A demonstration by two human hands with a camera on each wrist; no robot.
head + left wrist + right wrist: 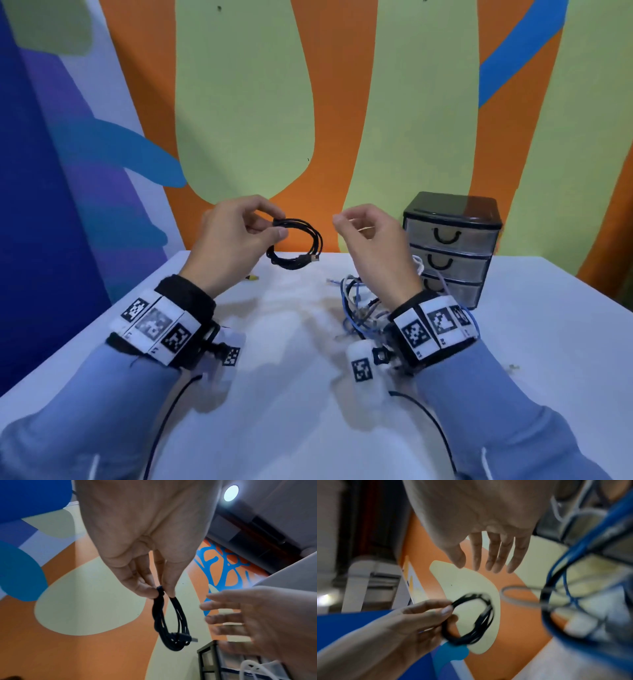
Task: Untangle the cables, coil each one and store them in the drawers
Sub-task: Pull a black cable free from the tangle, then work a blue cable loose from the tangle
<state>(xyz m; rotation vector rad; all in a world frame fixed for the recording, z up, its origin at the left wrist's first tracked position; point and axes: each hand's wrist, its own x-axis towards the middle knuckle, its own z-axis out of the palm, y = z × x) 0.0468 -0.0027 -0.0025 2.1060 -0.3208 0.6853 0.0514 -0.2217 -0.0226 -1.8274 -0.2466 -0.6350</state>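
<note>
Coil (297, 246) of black cable hangs left of the drawers (450, 246), pinched at its top by left hand (236, 240) so loops stay wound. Right hand (371, 241) empty, fingers relaxed, just left of drawers, likely free to open one. Tangle (359, 305) lies before drawers.

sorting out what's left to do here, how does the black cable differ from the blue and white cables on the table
The black cable is wound into a neat round coil; the blue and white cables lie in a loose tangle. The black cable is held up off the table, pinched by the left hand; the blue and white cables rest on the table under the right hand, which is open and holds nothing. Both are still outside the drawers, which are all shut.
</note>
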